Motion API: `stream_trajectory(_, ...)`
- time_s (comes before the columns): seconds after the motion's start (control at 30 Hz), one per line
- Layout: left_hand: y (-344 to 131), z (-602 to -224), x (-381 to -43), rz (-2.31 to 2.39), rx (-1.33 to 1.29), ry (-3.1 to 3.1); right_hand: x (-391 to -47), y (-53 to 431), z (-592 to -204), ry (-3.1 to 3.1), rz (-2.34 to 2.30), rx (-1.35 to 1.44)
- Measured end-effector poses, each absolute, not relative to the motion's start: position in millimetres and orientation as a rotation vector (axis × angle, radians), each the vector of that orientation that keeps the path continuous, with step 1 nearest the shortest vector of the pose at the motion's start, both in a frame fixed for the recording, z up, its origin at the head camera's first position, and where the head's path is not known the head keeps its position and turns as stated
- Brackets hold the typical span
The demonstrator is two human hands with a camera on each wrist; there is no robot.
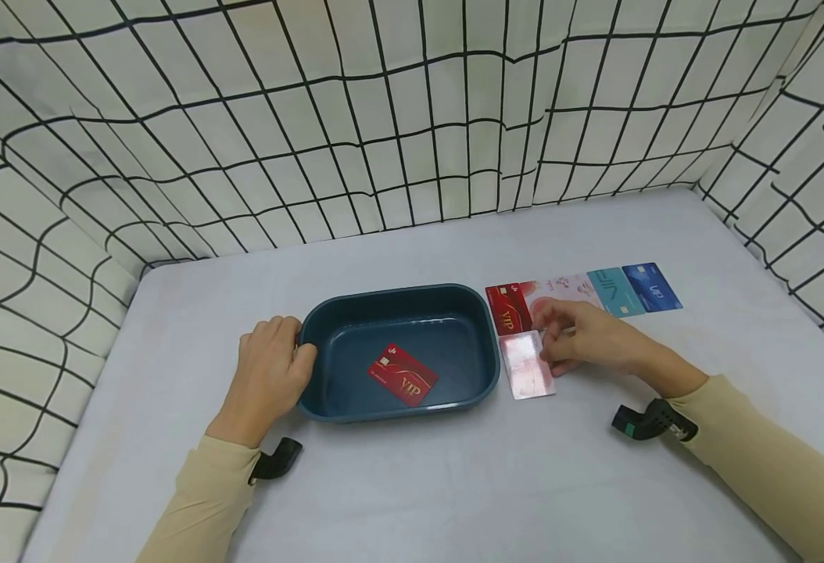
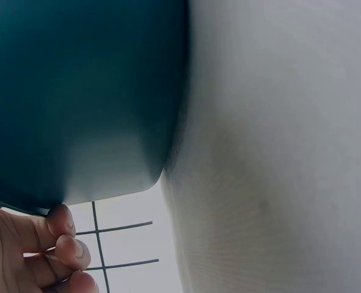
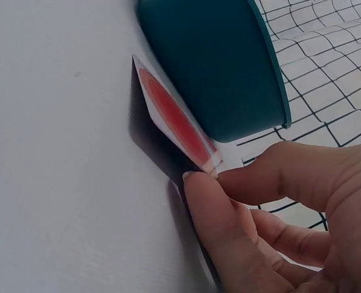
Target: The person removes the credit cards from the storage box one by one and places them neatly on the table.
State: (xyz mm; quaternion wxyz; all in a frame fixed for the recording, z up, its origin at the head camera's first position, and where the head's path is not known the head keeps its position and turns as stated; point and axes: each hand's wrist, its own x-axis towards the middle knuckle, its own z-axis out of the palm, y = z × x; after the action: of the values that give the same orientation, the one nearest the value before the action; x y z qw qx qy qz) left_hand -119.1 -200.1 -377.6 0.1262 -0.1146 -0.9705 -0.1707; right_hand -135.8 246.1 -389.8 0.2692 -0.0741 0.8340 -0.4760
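My left hand (image 1: pixel 269 375) grips the left end of a dark teal plastic basin (image 1: pixel 401 295), its thumb over the rim and its fingers outside. Inside the basin lies a red VIP card (image 1: pixel 403 375) at a slant. Just right of the basin, my right hand (image 1: pixel 588 336) pinches a shiny pink card (image 1: pixel 528 367) at its right edge. In the right wrist view this card (image 3: pixel 177 119) shows a red and white face and tilts above the white surface, held between thumb and fingertip. The right hand partly covers a row of cards behind it.
Behind the right hand the row holds a red VIP card (image 1: pixel 508 310), a pink flowered card (image 1: pixel 570 286), a teal card (image 1: pixel 616 292) and a blue VIP card (image 1: pixel 652 287). A black wire grid (image 1: pixel 384 141) borders the white table (image 1: pixel 412 493) at back and sides.
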Motion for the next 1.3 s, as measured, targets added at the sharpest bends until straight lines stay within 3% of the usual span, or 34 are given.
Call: stream_trajectory(1.3, -199.2, -377.6, -119.8, -0.514, -0.347, -2.804, -134.0, 249.3, -382.6, 2.355, -1.14, -0.228)
